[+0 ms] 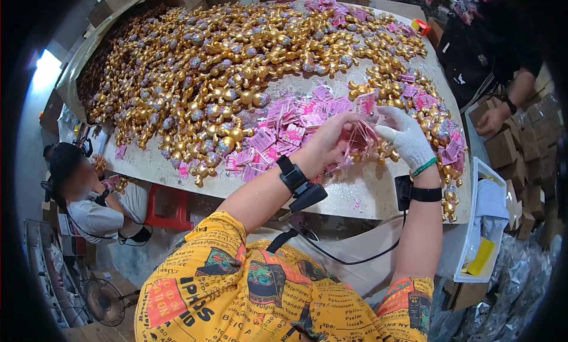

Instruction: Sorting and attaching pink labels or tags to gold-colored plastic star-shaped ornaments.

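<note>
My left hand, bare, is closed around a bunch of pink card tags. Thin pale lines, either card edges or strings, show among the tags. My right hand, in a white knitted glove, meets it from the right with thumb and fingers bent in a pinch. At its fingertips a single pink card tag stands up; the exact grip is partly hidden. Beneath and left of my hands lies a loose heap of pink printed tags. Shiny gold figurines with rounded heads and glittery parts lie just beyond.
A large mound of gold figurines covers the table's far and left side. More figurines with tags run down the right edge. A co-worker sits left by a red stool; another person's hand is at right, above a white bin.
</note>
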Tool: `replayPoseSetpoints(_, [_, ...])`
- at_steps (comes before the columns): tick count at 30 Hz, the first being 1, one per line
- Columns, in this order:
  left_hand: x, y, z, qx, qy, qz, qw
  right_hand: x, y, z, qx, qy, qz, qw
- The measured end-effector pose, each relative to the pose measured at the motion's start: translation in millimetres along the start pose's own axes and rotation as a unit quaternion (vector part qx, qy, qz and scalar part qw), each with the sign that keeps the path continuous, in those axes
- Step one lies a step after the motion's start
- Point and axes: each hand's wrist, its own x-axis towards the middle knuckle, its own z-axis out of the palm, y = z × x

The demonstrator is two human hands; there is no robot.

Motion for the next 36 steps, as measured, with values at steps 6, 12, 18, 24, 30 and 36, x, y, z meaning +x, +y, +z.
replayPoseSetpoints(6, [19.8,-4.6,-23.4,-0.013,-0.019,0.006,1.000,-2.6,-7.3,-1.5,0.032,-0.025,0.033,0.999])
replayPoseSetpoints(12, [11.5,-1.7,-11.5,-0.069,-0.003,-0.009,0.998,-8.6,-18.2,-8.6,0.000,-0.019,0.067,0.998])
replayPoseSetpoints(18, [6.0,6.5,-17.8,-0.094,-0.051,-0.051,0.993,-11.1,-17.2,-14.5,0.145,-0.033,0.053,0.987])
replayPoseSetpoints(24, [6.7,8.4,-22.1,-0.108,-0.024,-0.042,0.993,-10.8,-24.6,-9.0,0.217,0.024,0.045,0.975])
replayPoseSetpoints(30, [13.0,6.9,-34.0,-0.108,-0.041,-0.064,0.991,-7.9,-18.1,3.6,0.473,-0.004,0.057,0.879])
replayPoseSetpoints(36, [9.8,8.8,-31.6,-0.116,-0.031,-0.077,0.990,0.0,-15.4,17.2,0.465,0.025,-0.006,0.885])
